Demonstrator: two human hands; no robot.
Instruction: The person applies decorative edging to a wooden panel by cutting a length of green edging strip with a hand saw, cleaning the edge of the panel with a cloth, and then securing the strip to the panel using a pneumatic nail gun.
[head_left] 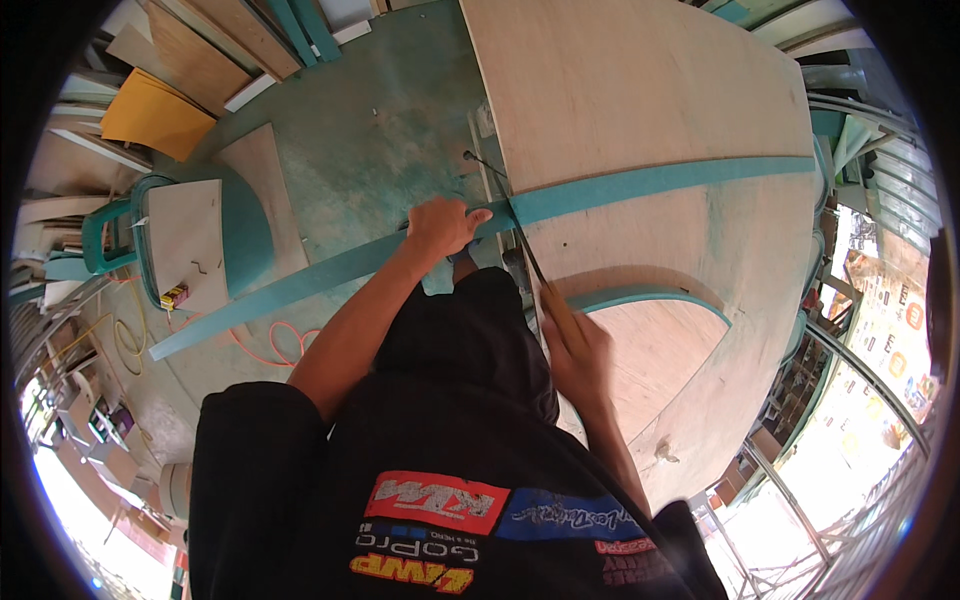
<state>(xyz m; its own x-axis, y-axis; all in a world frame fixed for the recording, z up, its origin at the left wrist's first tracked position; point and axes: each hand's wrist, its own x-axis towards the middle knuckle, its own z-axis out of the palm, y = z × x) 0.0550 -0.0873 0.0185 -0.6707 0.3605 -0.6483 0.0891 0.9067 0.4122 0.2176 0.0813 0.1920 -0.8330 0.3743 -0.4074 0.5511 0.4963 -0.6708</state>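
A long teal strip [660,182] lies across the plywood table [640,90] and runs out past its left edge. My left hand [440,225] is closed round the overhanging part, close to the table's edge, thumb pointing right. In my right hand [582,352], slightly blurred, is a handsaw [528,243] with a thin dark blade and a tan handle. Its blade crosses the strip at the edge of the table, just right of my left hand. Whether it has cut into the strip I cannot tell.
On the table lies a fan-shaped wooden piece [655,350] with a teal curved rim. To the left, a board rests on a green stool [108,237], with a small yellow box [174,297] on it. An orange hose [285,340] curls across the floor. Wood offcuts [185,60] lean at far left.
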